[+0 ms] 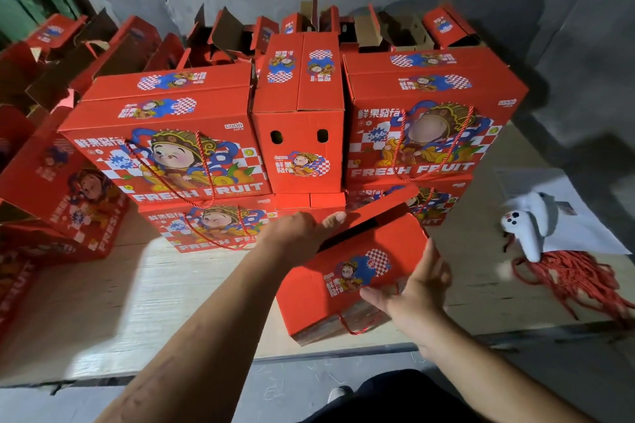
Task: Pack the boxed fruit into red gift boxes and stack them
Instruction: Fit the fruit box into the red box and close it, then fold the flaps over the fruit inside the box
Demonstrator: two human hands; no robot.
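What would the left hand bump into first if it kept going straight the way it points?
Probably the half-open top flap of the tilted red cardboard gift box in front: the left hand already reaches its edge. Past that stand the stacked red gift boxes, though depth is unclear.

Both forearms are bare from the frame's lower edge to the wrists, with no sleeve showing; the left hand (299,230) and the right hand (417,288) wear no glove, ring, watch or band; dark trousers (395,395) cover the legs at the bottom; a pale shoe tip (338,394) shows beside them.
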